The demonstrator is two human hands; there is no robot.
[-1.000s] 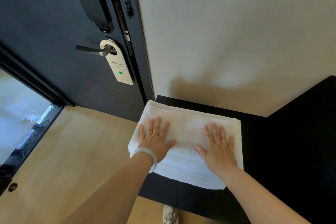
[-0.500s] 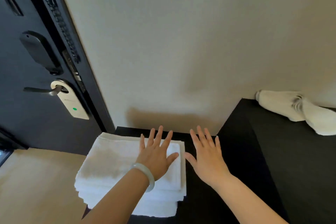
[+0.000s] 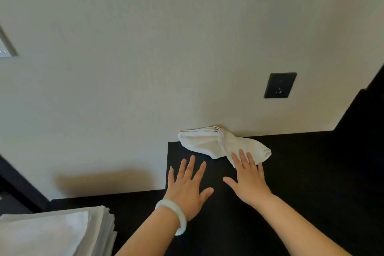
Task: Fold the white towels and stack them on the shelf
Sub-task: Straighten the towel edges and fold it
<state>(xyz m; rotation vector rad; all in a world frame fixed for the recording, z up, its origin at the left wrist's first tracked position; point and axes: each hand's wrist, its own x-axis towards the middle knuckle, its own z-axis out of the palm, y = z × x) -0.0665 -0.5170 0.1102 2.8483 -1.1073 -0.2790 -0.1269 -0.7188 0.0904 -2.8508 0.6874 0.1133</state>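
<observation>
We find the left hand [image 3: 188, 188] and right hand [image 3: 249, 183] empty, fingers [image 3: 190, 165] spread, by the bunched towel [image 3: 205, 141] at the back of the shelf [image 3: 311, 162]. Grabbed by one end, it may unravel and trail onto the folded stack [image 3: 52, 233].

White towels [image 3: 220, 144] on a black shelf [image 3: 301, 172] (cream wall [image 3: 166, 48] behind).

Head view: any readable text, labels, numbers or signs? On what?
No readable text in this view.
Black wall plate: faint pale marks, too blurred to read.
Pale panel at the left edge: tiny dots, too small to read.
Loose towel, folded stack, bracelet: no print visible.
</observation>
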